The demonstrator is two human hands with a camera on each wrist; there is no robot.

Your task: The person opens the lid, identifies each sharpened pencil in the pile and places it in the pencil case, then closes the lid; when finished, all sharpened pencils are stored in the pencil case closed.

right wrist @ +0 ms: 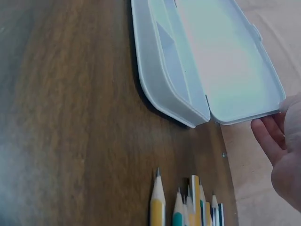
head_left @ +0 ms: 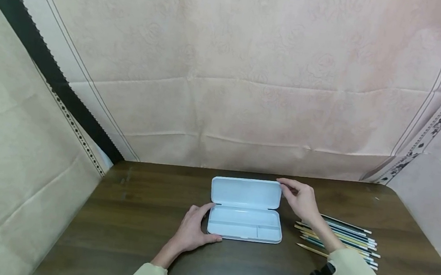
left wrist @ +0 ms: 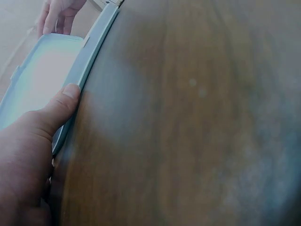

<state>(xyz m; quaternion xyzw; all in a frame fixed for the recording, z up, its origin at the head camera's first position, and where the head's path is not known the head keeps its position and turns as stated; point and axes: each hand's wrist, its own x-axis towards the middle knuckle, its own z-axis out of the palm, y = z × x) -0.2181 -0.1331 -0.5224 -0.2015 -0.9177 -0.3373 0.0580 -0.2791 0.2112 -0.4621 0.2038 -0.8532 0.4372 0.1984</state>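
A light blue pencil case (head_left: 244, 230) lies on the table with its lid (head_left: 246, 192) raised at the back. Dividers split its base into compartments, and no contents show in them. My left hand (head_left: 191, 230) grips the base's left end, thumb at the front edge and fingers toward the hinge; in the left wrist view the thumb (left wrist: 63, 103) presses the case's front wall. With thumb and fingers, my right hand (head_left: 299, 200) pinches the lid's upper right corner. In the right wrist view, those fingertips (right wrist: 270, 134) hold the lid's edge.
Several pencils (head_left: 350, 238) lie in a loose bunch right of the case, under the right forearm. Their sharpened tips point left, toward the case. The brown wooden table (head_left: 140, 219) meets pale cloth (head_left: 256, 114) at the back and sides.
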